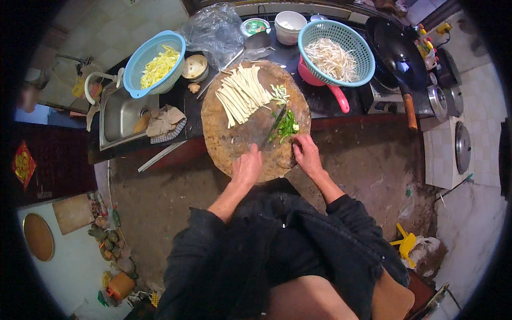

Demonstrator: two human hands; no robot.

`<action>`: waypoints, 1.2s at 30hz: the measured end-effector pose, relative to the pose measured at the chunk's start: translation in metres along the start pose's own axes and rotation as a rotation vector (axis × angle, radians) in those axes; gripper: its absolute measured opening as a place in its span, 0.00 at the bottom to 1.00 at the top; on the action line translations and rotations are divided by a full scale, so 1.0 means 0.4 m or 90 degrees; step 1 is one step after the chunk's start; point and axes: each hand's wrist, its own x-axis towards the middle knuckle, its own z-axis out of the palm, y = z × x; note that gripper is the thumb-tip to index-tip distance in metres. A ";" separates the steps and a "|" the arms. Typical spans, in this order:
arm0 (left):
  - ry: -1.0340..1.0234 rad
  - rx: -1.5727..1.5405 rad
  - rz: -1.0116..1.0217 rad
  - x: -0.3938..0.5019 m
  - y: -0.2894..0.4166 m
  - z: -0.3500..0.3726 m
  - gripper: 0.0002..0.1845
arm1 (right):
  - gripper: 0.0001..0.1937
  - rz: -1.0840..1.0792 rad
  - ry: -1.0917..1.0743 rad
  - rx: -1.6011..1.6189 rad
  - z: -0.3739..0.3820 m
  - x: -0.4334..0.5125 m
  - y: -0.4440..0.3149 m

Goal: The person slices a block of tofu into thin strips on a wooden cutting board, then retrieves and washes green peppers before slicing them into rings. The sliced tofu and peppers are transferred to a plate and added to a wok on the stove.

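Note:
A round, worn wooden chopping board (218, 148) lies before me on the counter. My left hand (246, 166) is closed round the handle of a kitchen knife (274, 130); its blade slants away to the right, flat above the wood. Chopped green leaves (287, 127) lie along the blade's right side. Just below them, at the board's right edge, my right hand (308, 154) has its fingers bent, and whatever may be between them is hidden. Further back are pale strips (243, 94), possibly tofu skin, and a small heap of cut whitish-green pieces (279, 94).
A blue colander (134, 78) holds chopped yellow-green leaves, left of the board. Behind right, a green colander (366, 60) of bean sprouts (332, 58) sits over a pink-handled vessel (339, 99). A sink (116, 116), cloth (166, 120), spatula (258, 41) and wok (396, 52) surround the work area.

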 end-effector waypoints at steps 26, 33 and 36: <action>0.253 0.077 0.032 -0.087 -0.159 0.035 0.18 | 0.12 0.185 0.108 0.080 -0.037 -0.108 0.028; 0.293 0.100 0.032 -0.052 -0.141 0.103 0.20 | 0.11 0.307 0.233 0.002 -0.255 -0.095 0.233; 0.294 0.156 0.000 -0.050 -0.115 0.104 0.17 | 0.12 0.317 0.306 -0.072 -0.405 -0.039 0.354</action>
